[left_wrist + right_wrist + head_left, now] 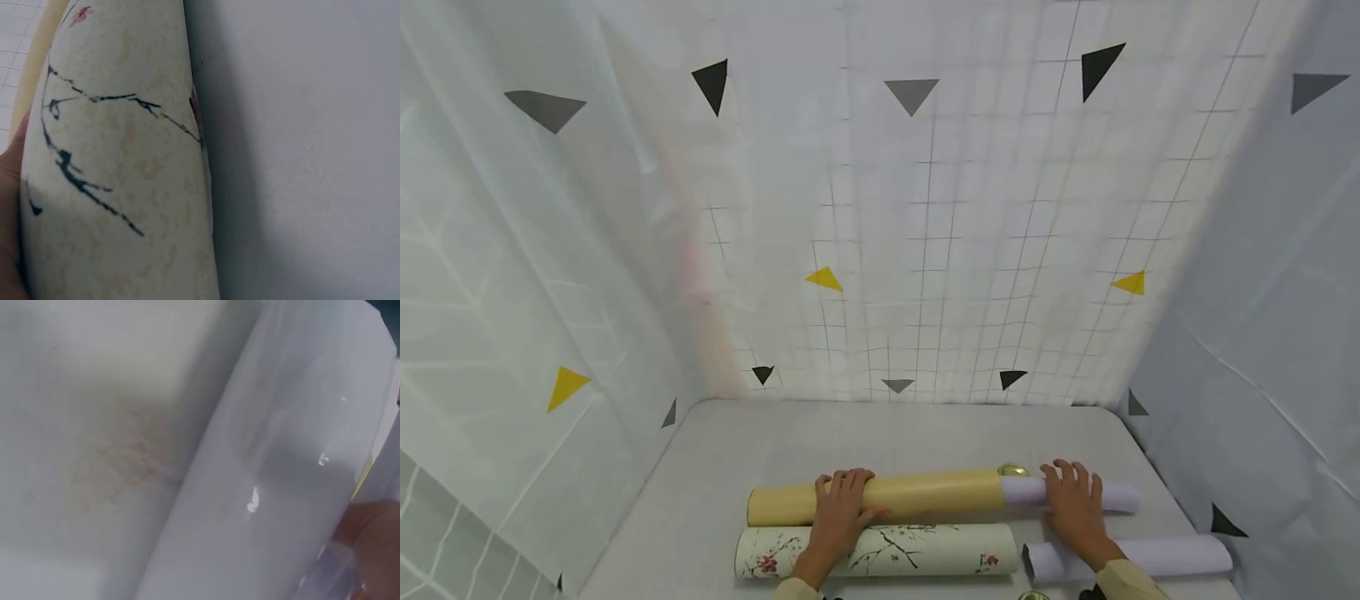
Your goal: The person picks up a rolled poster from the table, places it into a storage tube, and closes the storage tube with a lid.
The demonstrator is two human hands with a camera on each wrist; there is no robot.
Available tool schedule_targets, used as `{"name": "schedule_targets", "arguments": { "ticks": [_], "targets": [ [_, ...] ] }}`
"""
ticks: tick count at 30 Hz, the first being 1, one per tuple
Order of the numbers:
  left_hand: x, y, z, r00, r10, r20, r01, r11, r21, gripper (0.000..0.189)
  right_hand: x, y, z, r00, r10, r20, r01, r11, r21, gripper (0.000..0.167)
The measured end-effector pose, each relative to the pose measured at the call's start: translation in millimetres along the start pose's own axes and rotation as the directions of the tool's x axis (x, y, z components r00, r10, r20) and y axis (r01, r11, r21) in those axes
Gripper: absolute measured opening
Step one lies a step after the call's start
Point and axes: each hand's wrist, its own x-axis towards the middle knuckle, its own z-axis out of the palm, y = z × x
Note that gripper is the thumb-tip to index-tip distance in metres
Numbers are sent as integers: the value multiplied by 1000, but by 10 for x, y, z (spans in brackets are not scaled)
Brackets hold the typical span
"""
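In the head view, my left hand (841, 512) grips a yellow paper roll (936, 492) from above, fingers over its far side and thumb toward the near side. My right hand (1075, 508) holds a thinner lavender roll (1120, 498), whose left end goes into the yellow roll's right end. Nearer to me, under my left wrist, lies a cream roll with a blossom-branch print (955, 550), large in the left wrist view. A second lavender roll (1180, 557) lies below my right wrist and fills much of the right wrist view.
A shiny gold round object (1012, 470) sits behind the joint of the two held rolls. Another gold round object (1033, 596) shows at the bottom edge. The white table (895, 433) is enclosed by pale hanging sheets (880, 208) with triangle marks.
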Motion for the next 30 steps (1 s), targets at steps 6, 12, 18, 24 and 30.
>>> {"name": "schedule_targets", "arguments": {
  "ticks": [6, 12, 18, 24, 30],
  "targets": [
    [5, 12, -8, 1000, -4, 7, 4, 1000, -3, 64, -21, 64, 11, 999, 36, -35, -37, 999, -30, 43],
    [-7, 12, -10, 1000, 1, -21, 0, 1000, 18, 63, -15, 14, 43, 999, 5, -41, -6, 1000, -15, 43],
    [-3, 8, -16, 1000, -4, -10, 4, 1000, 22, 63, 16, -149, 30, 1000, -12, -16, 11, 1000, -16, 44],
    [9, 3, -21, 1000, -9, 5, 9, 1000, -26, 63, 35, -247, -3, 996, -50, -76, 50, 999, -1, 46],
    [-3, 4, -24, 1000, -6, 2, 6, 999, -32, 62, 37, -302, 39, 986, -117, -121, 118, 993, 4, 49]
  ]
}}
